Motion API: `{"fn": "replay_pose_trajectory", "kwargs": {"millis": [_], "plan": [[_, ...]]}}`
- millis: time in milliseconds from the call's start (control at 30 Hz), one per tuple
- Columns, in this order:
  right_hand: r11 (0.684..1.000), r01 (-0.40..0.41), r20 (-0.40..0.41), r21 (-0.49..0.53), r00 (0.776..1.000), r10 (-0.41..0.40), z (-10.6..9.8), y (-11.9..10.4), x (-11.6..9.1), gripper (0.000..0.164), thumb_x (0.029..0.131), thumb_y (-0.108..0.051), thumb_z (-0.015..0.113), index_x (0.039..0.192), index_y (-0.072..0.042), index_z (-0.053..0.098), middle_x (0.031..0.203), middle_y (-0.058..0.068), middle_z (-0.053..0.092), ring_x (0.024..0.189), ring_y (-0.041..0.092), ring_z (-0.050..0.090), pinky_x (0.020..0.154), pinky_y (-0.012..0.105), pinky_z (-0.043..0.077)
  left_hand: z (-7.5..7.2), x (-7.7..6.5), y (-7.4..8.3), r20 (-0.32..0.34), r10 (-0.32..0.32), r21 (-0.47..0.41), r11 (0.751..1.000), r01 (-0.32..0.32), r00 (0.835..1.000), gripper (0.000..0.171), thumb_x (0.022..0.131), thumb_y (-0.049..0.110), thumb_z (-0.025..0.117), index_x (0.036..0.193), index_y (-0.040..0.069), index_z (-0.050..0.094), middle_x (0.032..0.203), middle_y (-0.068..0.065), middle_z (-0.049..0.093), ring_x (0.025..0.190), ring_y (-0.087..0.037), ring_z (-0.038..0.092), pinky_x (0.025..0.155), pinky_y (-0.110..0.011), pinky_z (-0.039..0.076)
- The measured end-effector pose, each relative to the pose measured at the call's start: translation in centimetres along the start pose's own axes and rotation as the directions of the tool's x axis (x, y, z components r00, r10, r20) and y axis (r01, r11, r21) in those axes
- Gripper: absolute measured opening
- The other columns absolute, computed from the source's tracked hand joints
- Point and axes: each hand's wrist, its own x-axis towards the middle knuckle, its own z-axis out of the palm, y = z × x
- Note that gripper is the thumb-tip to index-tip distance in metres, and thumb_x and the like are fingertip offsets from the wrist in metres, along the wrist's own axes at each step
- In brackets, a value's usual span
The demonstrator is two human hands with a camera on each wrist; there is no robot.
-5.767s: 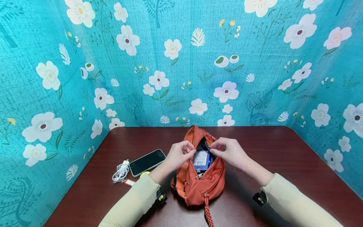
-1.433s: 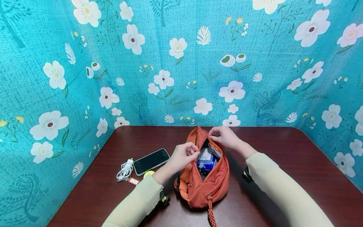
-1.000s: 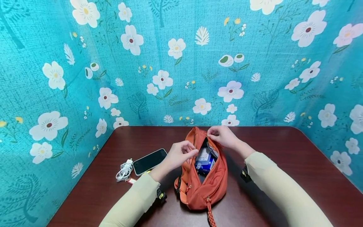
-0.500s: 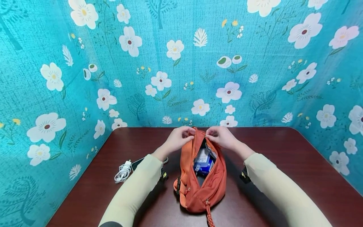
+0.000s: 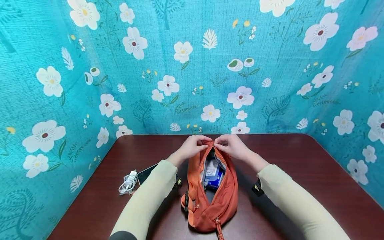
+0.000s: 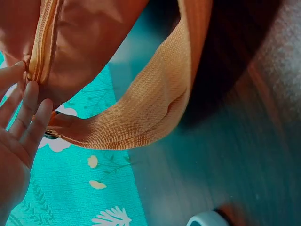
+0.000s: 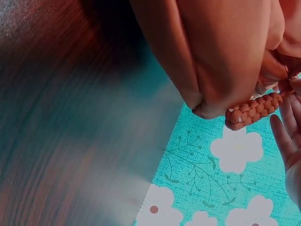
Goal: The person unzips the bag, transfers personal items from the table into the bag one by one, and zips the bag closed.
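Observation:
An orange-red waist bag lies on the table, its main zipper wide apart. Inside show a white-and-blue card pack and a blue packet. At the bag's far end, my left hand pinches the fabric beside the zip's end; the left wrist view shows its fingers at the zipper tape. Across from it, my right hand pinches the zipper pull at the top of the opening. A braided cord hangs by its fingers in the right wrist view.
On the table's left lie a coiled white charger cable and a phone, partly hidden by my left sleeve. The bag's webbing strap loops out on its left side. A flowered teal cloth stands behind the table.
My left hand has moved from the opening's left edge up to the bag's far end, near the right hand. Earlier, the right hand moved up from the opening's right edge to the zip's end.

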Motion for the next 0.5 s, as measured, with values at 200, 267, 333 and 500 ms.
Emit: {"fn": "replay_pose_trajectory", "kwargs": {"millis": [200, 267, 333, 500], "plan": [[1.000, 0.025, -0.015, -0.019, 1.000, -0.025, 0.10, -0.16, -0.09, 0.008, 0.091, -0.005, 0.068, 0.086, -0.012, 0.070, 0.086, -0.002, 0.067, 0.082, 0.013, 0.064, 0.073, 0.033, 0.055, 0.29, 0.20, -0.37, -0.030, 0.046, 0.011, 0.999, -0.046, 0.998, 0.018, 0.093, 0.010, 0.067, 0.110, 0.012, 0.072, 0.101, 0.001, 0.066, 0.083, -0.011, 0.059, 0.074, -0.023, 0.050], [0.999, 0.030, -0.017, -0.015, 0.999, -0.030, 0.19, -0.20, -0.11, 0.008, 0.091, -0.005, 0.068, 0.086, -0.012, 0.070, 0.086, -0.002, 0.067, 0.082, 0.013, 0.064, 0.072, 0.033, 0.055, 0.35, 0.22, -0.41, -0.034, 0.050, 0.021, 0.999, -0.049, 0.998, 0.017, 0.092, 0.010, 0.067, 0.108, 0.011, 0.073, 0.100, 0.001, 0.066, 0.084, -0.011, 0.060, 0.075, -0.022, 0.050], [0.999, 0.032, -0.017, -0.023, 0.999, -0.033, 0.24, -0.20, -0.17, 0.008, 0.090, -0.005, 0.068, 0.086, -0.011, 0.070, 0.086, -0.002, 0.067, 0.082, 0.012, 0.064, 0.072, 0.032, 0.054, 0.41, 0.23, -0.45, -0.036, 0.045, 0.033, 0.998, -0.044, 0.998, 0.016, 0.092, 0.010, 0.067, 0.106, 0.011, 0.073, 0.100, 0.001, 0.066, 0.085, -0.011, 0.060, 0.076, -0.022, 0.050], [0.999, -0.002, 0.002, -0.051, 1.000, 0.002, 0.32, -0.27, -0.38, 0.008, 0.088, -0.005, 0.069, 0.086, -0.012, 0.070, 0.082, -0.005, 0.066, 0.077, 0.009, 0.064, 0.070, 0.031, 0.053, 0.49, 0.29, -0.41, -0.028, 0.036, 0.040, 0.999, -0.035, 0.999, 0.015, 0.092, 0.009, 0.066, 0.106, 0.011, 0.073, 0.099, 0.001, 0.065, 0.083, -0.011, 0.059, 0.074, -0.022, 0.050]]}}
